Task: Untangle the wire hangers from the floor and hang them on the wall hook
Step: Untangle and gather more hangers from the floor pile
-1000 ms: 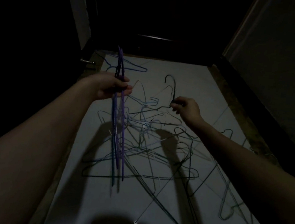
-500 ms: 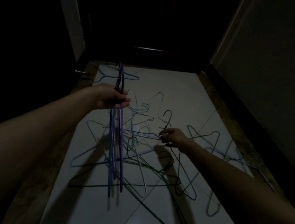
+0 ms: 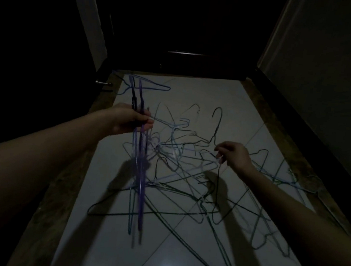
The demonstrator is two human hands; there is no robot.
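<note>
A tangled pile of thin wire hangers (image 3: 179, 175) in blue, green and dark colours lies spread over the white tiled floor (image 3: 226, 99). My left hand (image 3: 133, 121) grips a bunch of purple and blue hangers (image 3: 139, 172) near their necks, and they hang straight down above the pile's left side. My right hand (image 3: 234, 157) is over the pile's right part, its fingers pinching the neck of a dark hanger (image 3: 216, 123) whose hook points up. No wall hook is visible.
A dark doorway (image 3: 183, 27) closes the far end of the narrow floor. A door with a metal handle (image 3: 102, 83) stands at the left, and a wall with dark skirting (image 3: 299, 114) runs along the right. One blue hanger (image 3: 149, 86) lies apart at the far left.
My right hand has moved right and a little nearer while keeping the dark hanger's neck. The left hand still holds its bunch at about the same place.
</note>
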